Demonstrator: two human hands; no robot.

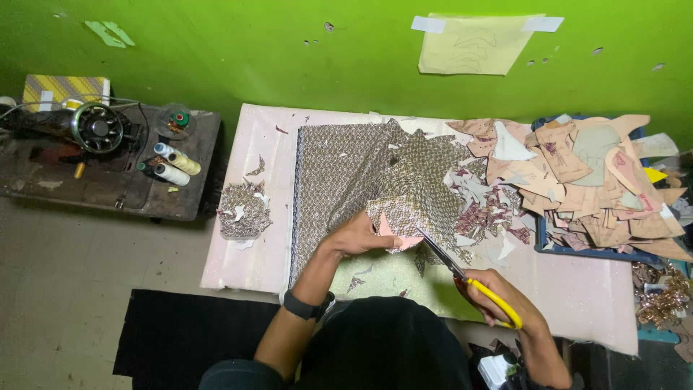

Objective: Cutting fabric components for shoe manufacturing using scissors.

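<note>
Snipping patterned fabric (pixel 375 173), apparently, below taped yellowish paper (pixel 469 45).

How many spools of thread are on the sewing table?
3 that I can make out: a yellow spool, a white spool in front of it, and a dark green one at their left; more may be hidden.

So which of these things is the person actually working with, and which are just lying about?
In use:
- left hand holding a pink paper pattern piece on the brown patterned fabric sheet
- right hand holding yellow-handled scissors

Lying about:
- heap of tan card pattern pieces
- black sewing machine
- thread spools
- small pile of fabric scraps
</note>
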